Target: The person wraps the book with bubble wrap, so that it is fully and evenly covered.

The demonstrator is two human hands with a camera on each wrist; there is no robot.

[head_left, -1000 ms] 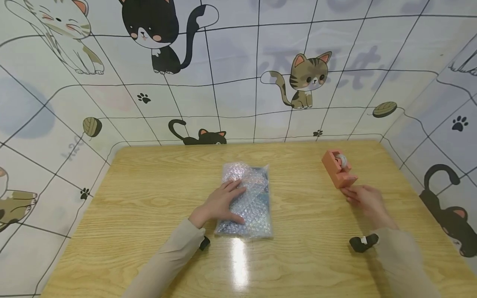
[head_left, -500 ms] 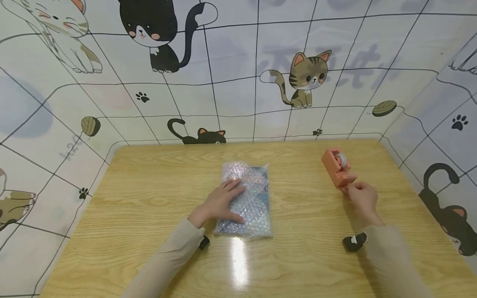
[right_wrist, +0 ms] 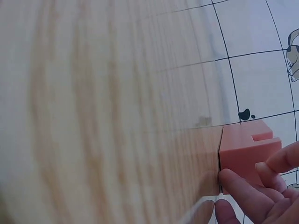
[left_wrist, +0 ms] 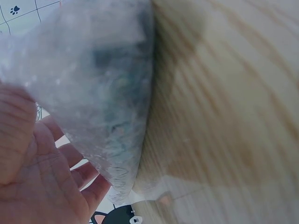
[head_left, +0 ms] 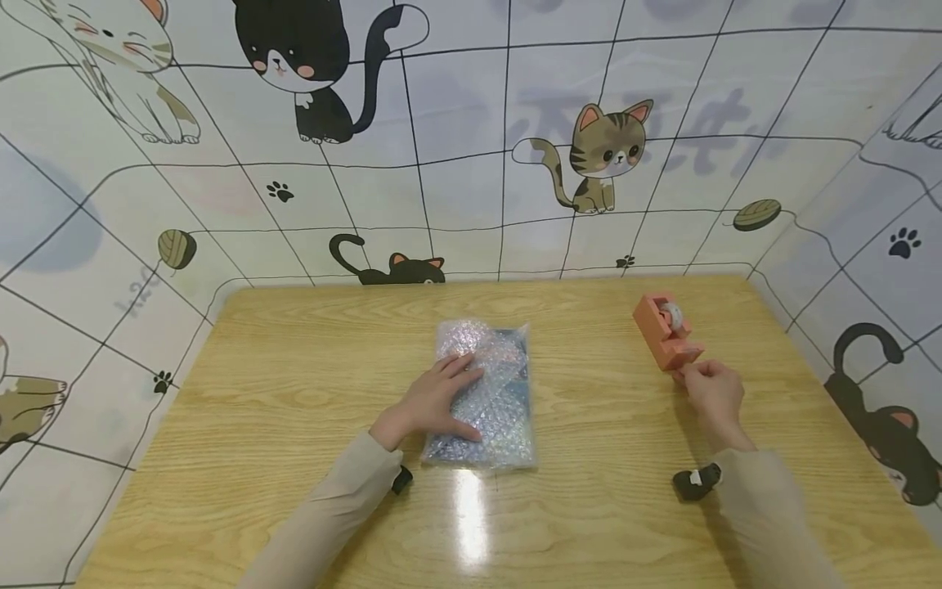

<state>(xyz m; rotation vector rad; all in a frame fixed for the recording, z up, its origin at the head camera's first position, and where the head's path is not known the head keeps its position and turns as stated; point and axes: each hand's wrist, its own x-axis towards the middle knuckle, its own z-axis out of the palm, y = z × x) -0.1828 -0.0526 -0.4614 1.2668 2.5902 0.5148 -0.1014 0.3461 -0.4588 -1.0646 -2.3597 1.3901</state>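
A flat pouch of bubble wrap (head_left: 500, 409) with something blue inside lies on the middle of the table. My left hand (head_left: 437, 399) rests on its left half, fingers spread. In the left wrist view the wrap rises close beside the palm (left_wrist: 44, 182). To the right stands a pink tape dispenser (head_left: 662, 331) with a roll of clear tape (head_left: 672, 316). My right hand (head_left: 714, 397) is at its near end, thumb and index finger brought together in a pinch at the tape's end. The other fingers (right_wrist: 247, 196) touch the dispenser's end. The strip itself is too fine to make out.
The wooden table (head_left: 294, 360) has its back edge against a wall cloth (head_left: 471, 196) printed with cats and grid lines. Dark wrist cameras (head_left: 695, 483) sit under both sleeves. A bright light reflection (head_left: 471, 523) lies near the front.
My right hand has shifted slightly left, and its fingers have gone from stretched out to pinching at the dispenser's near end. The left hand and the pouch have stayed put.
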